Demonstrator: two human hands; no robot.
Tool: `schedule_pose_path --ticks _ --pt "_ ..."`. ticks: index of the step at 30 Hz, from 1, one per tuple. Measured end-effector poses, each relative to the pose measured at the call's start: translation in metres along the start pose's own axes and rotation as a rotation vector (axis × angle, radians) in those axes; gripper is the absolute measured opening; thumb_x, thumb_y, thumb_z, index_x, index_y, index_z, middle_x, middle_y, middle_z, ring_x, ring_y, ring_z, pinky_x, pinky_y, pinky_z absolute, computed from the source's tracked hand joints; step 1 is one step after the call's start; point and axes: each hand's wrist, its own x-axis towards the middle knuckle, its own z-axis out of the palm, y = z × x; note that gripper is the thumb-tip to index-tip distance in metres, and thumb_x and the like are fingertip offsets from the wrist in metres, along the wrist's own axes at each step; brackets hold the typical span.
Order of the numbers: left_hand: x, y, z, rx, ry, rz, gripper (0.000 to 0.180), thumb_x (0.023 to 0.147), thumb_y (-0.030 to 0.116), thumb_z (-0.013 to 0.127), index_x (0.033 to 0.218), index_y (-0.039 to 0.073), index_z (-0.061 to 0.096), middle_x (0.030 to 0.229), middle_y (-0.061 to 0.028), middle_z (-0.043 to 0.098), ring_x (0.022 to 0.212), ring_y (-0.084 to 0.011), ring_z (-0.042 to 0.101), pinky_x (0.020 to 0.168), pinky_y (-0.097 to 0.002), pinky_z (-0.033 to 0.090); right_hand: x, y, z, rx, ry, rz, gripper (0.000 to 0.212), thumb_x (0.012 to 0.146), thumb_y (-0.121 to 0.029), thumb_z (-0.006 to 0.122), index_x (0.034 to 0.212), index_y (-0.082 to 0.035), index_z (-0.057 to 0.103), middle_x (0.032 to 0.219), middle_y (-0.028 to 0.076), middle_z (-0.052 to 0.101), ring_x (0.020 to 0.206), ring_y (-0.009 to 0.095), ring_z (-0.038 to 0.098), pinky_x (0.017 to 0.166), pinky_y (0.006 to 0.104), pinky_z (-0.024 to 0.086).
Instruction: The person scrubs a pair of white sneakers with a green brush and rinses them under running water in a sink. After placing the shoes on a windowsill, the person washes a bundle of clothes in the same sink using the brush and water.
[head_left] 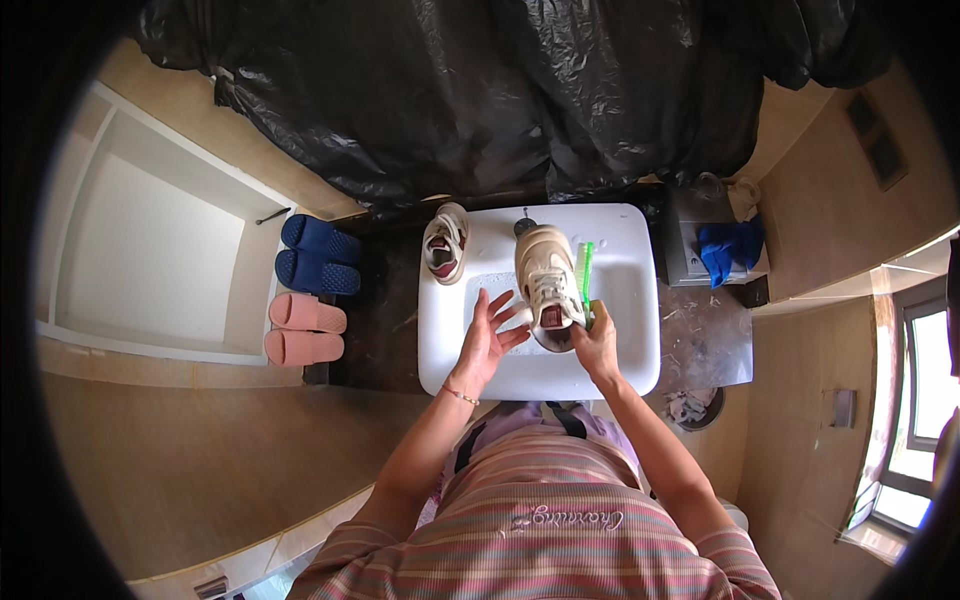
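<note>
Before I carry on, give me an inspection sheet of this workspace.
Surface: white sink, wet, on a dark counter.
Things in use: beige shoe, green brush; second shoe on the sink's back-left corner.
Clutter: blue slippers and pink slippers on the left; blue cloth on a grey box, right.
Hands: right hand holds the beige shoe and green brush; left hand open beside the shoe, contact unclear.
Cables: nothing seen.
Surroundings: black plastic sheeting beyond the sink, window at right.
</note>
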Motion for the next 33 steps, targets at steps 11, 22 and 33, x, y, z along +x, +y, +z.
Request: schedule_pose_path --ticks 11,22,33 --pt "0.009 -0.037 0.033 -0.545 -0.282 0.001 0.080 0.083 0.074 0.037 0.137 0.014 0.040 0.134 -0.0098 0.047 0.122 -0.0282 0.047 0.104 -0.0462 0.039 -0.007 -0.030 -0.001 0.018 -0.194 0.004 0.043 0.083 -0.026 0.068 0.110 0.005 0.054 0.066 0.013 0.055 0.061 0.017 0.054 0.057 0.0350 0.045" --pt "0.024 0.027 -0.016 -0.154 0.114 0.488 0.043 0.087 0.031 0.067 0.119 0.007 0.050 0.104 -0.0043 0.063 0.087 -0.0140 0.063 0.069 -0.0282 0.054 -0.041 -0.026 -0.036 -0.134 -0.522 0.013 0.045 0.096 -0.037 0.052 0.130 -0.007 0.054 0.058 0.011 0.044 0.056 0.014 0.040 0.057 0.0315 0.041" --pt "-0.004 0.056 0.038 1.085 0.083 1.239 0.046 0.062 0.010 0.086 0.100 0.005 0.061 0.105 -0.0067 0.056 0.104 -0.0203 0.056 0.091 -0.0340 0.047 -0.028 -0.026 -0.002 -0.286 -0.417 -0.114 0.043 0.091 -0.036 0.056 0.127 -0.011 0.055 0.072 0.022 0.063 0.071 0.038 0.064 0.066 0.0435 0.049"
